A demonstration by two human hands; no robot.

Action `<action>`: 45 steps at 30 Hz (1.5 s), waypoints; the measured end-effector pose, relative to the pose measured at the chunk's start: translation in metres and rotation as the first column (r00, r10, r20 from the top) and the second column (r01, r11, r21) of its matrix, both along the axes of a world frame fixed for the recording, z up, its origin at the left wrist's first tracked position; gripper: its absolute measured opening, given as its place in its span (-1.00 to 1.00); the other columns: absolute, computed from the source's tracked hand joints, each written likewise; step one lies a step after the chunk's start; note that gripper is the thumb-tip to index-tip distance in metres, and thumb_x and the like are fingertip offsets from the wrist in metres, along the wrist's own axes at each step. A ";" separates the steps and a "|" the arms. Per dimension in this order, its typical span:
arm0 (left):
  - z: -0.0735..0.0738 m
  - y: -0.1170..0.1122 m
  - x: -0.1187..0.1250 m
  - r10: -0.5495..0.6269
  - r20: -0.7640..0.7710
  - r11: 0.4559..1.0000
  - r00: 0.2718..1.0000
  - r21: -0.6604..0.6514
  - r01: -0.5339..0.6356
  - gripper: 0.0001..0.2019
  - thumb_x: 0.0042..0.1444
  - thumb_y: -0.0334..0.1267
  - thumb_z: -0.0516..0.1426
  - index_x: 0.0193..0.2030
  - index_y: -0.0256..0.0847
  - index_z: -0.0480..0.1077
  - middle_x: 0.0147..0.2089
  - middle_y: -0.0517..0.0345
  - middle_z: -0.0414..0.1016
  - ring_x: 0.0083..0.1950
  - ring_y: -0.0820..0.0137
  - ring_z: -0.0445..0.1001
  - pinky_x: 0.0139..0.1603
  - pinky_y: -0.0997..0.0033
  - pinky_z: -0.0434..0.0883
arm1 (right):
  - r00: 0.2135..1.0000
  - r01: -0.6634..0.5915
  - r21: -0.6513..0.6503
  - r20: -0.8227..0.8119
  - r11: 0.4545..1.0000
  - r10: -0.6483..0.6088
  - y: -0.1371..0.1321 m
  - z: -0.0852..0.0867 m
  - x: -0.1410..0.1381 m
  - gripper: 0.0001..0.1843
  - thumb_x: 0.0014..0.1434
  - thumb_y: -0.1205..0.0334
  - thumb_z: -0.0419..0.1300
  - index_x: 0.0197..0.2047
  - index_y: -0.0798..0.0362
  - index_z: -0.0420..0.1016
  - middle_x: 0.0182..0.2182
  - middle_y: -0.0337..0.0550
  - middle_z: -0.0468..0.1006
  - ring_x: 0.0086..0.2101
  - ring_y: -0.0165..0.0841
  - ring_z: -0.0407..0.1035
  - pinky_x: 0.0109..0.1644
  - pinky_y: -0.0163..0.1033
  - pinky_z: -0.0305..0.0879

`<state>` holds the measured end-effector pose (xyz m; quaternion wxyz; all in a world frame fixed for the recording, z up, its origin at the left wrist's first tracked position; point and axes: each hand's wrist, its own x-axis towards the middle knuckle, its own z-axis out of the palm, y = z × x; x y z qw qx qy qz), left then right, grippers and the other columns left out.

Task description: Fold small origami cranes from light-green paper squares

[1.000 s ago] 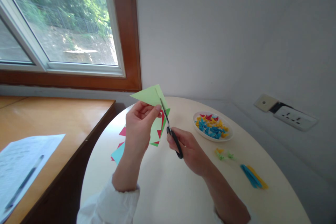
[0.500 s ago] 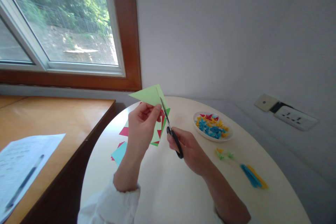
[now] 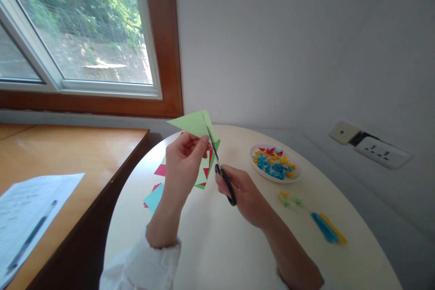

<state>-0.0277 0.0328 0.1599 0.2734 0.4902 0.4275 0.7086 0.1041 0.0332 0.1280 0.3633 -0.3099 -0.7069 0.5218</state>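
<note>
My left hand (image 3: pixel 186 163) pinches a light green sheet of paper (image 3: pixel 190 122) by its near edge, holding it up over the round table. In my right hand (image 3: pixel 243 190) is a pair of black-handled scissors (image 3: pixel 231 190), its blades pointing away from me and lying at the paper's right side. A narrow strip along that side looks partly cut from the sheet. Below and behind the left hand lie red and green paper pieces (image 3: pixel 206 174), partly covered by it. A light blue paper square (image 3: pixel 155 198) rests left of my left wrist, over some red paper.
On the round table (image 3: pixel 217 253), a white plate (image 3: pixel 257 174) holds many small blue, yellow and red folded paper shapes. Nearer are small green and yellow pieces (image 3: pixel 287 199) and blue and yellow strips (image 3: pixel 326 229). A wooden desk (image 3: pixel 112 140) at left bears written sheets and a pen (image 3: pixel 32 235).
The scissors and my right hand have shifted very slightly left. My left hand and the green paper stay almost where they were.
</note>
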 end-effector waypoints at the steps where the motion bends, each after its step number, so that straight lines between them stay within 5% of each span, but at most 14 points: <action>1: 0.000 0.000 0.000 0.002 -0.003 1.000 1.000 -0.002 -0.002 -0.78 0.01 -0.31 0.16 -0.61 -0.23 0.29 -0.65 0.30 0.33 -0.57 0.56 0.29 -0.52 0.53 0.26 | 1.000 0.002 0.001 0.000 1.000 -0.002 0.000 0.000 0.000 -0.53 0.15 -0.16 0.05 -0.53 0.01 0.03 -0.59 -0.37 0.04 -0.54 -0.49 -0.07 -0.51 -0.32 -0.11; 45: 0.002 -0.002 0.000 0.006 -0.021 1.000 1.000 -0.010 -0.006 -0.79 0.01 -0.27 0.16 -0.59 -0.22 0.29 -0.62 0.27 0.33 -0.54 0.53 0.30 -0.48 0.50 0.29 | 0.999 -0.007 -0.041 -0.040 0.999 0.006 -0.002 -0.002 -0.003 -0.51 0.13 -0.19 0.06 -0.54 0.01 0.05 -0.60 -0.37 0.03 -0.54 -0.49 -0.09 -0.50 -0.29 -0.13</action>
